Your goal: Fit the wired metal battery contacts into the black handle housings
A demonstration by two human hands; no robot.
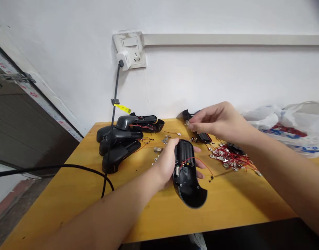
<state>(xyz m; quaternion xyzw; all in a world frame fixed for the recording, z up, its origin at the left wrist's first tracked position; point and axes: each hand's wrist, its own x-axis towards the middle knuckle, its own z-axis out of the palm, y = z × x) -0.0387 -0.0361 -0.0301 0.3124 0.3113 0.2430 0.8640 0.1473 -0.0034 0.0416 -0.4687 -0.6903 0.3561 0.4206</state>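
Your right fingertips point(192, 120) are pinched narrow on what appears to be a small metal contact tab point(187, 123), which is too small to make out fully; the pinch suits a part this small. Your right hand point(216, 121) is held over the far part of the table, above a black plastic housing point(204, 138) lying just below it. A further dark housing piece point(187, 114) sits at the far edge. Your left fingers point(199, 175) wrap wide behind a curved black plastic housing point(185, 192), and your left hand point(167, 161) supports it from the side, seemingly to keep its open interior facing you. This housing is near the table's front edge, roughly central; you cannot confirm whether its lower end touches the table. A red wire point(197, 161) runs across its interior and out past its right side. To the right lies a heap of metal tabs with red wires point(225, 158), kept together and within reach of your right hand. Loose metal tabs point(164, 140) lie left of the held housing. More black housings point(120, 146) are stacked together toward the table's far-left corner, apart from your working area. A black cable point(111, 139) drops from a wall socket point(129, 50) past the stack.
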